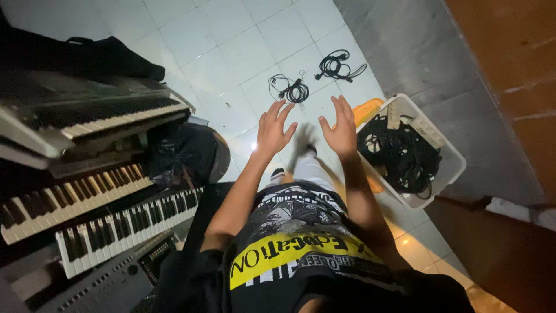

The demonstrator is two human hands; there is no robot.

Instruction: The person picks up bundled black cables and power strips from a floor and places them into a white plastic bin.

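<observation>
My left hand (273,128) and my right hand (340,129) are raised in front of me, fingers spread, palms facing each other, holding nothing. Below them lies the white tiled floor (231,52). Two coiled black cables rest on it ahead of my fingertips: one bundle (289,90) just beyond the left hand, another bundle (337,65) farther out. A white plastic bin (449,174) full of black cables stands just right of my right hand.
Several electronic keyboards (98,197) are stacked at the left, with a black bag (110,58) behind them and a dark bag (185,153) on the floor beside them. An orange lid (368,110) sits by the bin. A grey wall and brown door (504,52) stand at right.
</observation>
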